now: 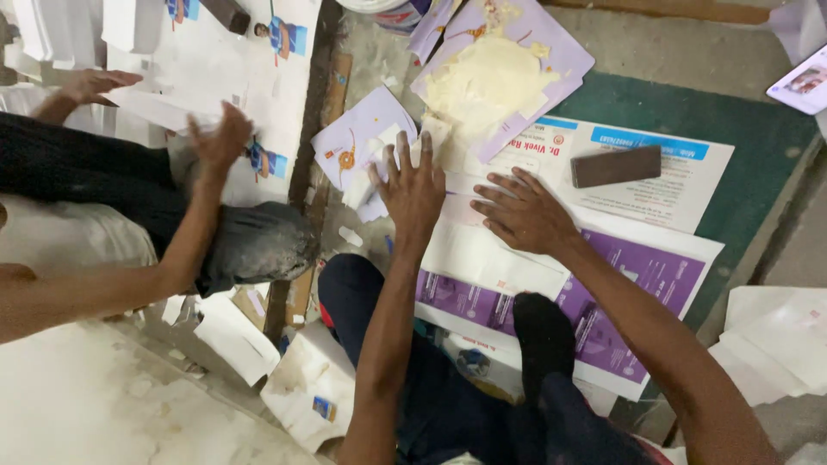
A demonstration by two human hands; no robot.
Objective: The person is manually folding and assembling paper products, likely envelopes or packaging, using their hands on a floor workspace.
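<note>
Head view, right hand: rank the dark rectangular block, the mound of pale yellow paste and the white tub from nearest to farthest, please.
Measured from the right hand, which lies flat on the printed sheets:
1. Dark rectangular block, just up and right of the hand, lying on a white printed sheet.
2. Mound of pale yellow paste, straight above, on a lilac sheet.
3. White tub, at the top edge, partly cut off.

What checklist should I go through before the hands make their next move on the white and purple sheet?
1. Left hand flat on the white and purple sheet, fingers spread: ok.
2. Right hand flat on the same sheet: ok.
3. Pale paste lies on the lilac sheet above the hands: ok.
4. Dark block lies apart from both hands: ok.
5. Co-worker's hand stays apart, at the left: ok.
6. Paste on the palms: cannot tell.
</note>
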